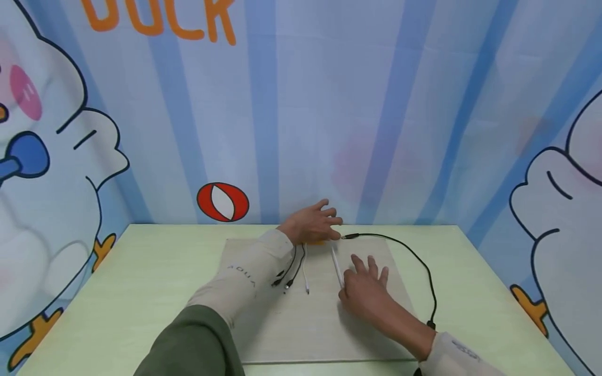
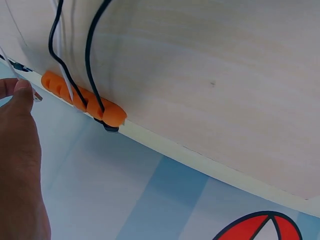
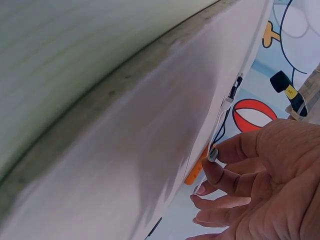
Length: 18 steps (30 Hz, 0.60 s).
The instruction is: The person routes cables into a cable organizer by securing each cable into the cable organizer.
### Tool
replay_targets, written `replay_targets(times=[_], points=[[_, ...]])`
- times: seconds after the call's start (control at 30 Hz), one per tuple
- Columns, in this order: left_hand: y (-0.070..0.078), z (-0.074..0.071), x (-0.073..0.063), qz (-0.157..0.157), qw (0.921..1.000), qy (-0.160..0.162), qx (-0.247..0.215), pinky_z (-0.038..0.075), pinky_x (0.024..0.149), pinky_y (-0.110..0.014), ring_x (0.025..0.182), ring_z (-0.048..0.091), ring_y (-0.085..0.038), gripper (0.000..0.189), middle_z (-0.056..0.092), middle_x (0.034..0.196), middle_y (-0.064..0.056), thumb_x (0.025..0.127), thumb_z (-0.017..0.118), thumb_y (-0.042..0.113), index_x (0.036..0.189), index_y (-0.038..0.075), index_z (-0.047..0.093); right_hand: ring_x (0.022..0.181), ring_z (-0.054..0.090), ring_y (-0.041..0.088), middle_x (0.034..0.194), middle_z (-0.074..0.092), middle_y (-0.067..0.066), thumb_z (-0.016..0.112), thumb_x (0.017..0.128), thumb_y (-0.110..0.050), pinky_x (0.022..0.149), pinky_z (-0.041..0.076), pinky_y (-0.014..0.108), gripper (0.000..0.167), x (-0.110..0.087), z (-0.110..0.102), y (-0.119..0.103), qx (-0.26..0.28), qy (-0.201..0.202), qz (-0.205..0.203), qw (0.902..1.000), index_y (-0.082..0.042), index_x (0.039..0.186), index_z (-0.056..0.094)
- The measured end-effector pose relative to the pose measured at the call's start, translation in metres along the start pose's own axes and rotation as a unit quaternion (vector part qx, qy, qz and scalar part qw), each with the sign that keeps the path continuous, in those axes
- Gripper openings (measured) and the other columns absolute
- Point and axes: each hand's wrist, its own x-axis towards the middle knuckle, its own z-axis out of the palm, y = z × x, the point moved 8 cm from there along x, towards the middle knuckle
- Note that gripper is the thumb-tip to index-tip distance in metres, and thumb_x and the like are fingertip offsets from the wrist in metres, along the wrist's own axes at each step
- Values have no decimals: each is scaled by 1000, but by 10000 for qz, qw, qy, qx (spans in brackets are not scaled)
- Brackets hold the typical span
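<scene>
A white cable (image 1: 336, 266) runs taut between my two hands. My left hand (image 1: 314, 224), at the board's back edge, pinches its far part; in the left wrist view a plug end (image 2: 37, 98) pokes out past the fingertips. My right hand (image 1: 369, 292) pinches the near end, a small white connector (image 3: 213, 154), between thumb and index finger, the other fingers spread. Beside the left hand, an orange cable holder (image 2: 82, 98) sits on the back edge, with two black cables (image 2: 91, 60) and another white cable (image 1: 305, 269) in its slots. In the head view the left hand mostly hides the holder.
The pale board (image 1: 301, 334) lies on a light green table (image 1: 164, 277). A loose black cable (image 1: 425, 266) curves along the right, from the board's back edge toward the right forearm. A blue striped cloth (image 1: 310, 104) with cartoon ducks hangs behind the table.
</scene>
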Motion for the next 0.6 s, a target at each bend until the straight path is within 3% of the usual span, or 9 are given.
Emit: replay_targets(times=[0.2, 0.33, 0.6], points=[[-4, 5, -7, -21, 10000, 46, -84, 32, 139, -54, 154, 52, -20, 27, 55, 161, 9, 119, 58, 35, 143, 46, 65, 161, 29, 70, 171, 45, 34, 69, 100, -9, 122, 22, 93, 10, 6, 6, -8, 30, -50, -24, 10000, 0, 97, 71], [-6, 8, -10, -106, 9999, -8, -115, 31, 139, -53, 152, 52, -19, 30, 57, 159, 10, 120, 56, 28, 141, 46, 67, 162, 30, 69, 171, 46, 34, 69, 100, -10, 123, 23, 92, 11, 9, 9, -12, 2, -31, -69, 10000, 1, 102, 72], [-10, 18, -12, -271, 9993, -248, 1, 31, 139, -53, 155, 50, -20, 33, 55, 163, 10, 120, 55, 28, 144, 47, 68, 163, 29, 68, 171, 45, 34, 70, 103, -10, 123, 23, 92, 18, 13, 10, -20, -21, -71, -242, 9997, 4, 114, 73]])
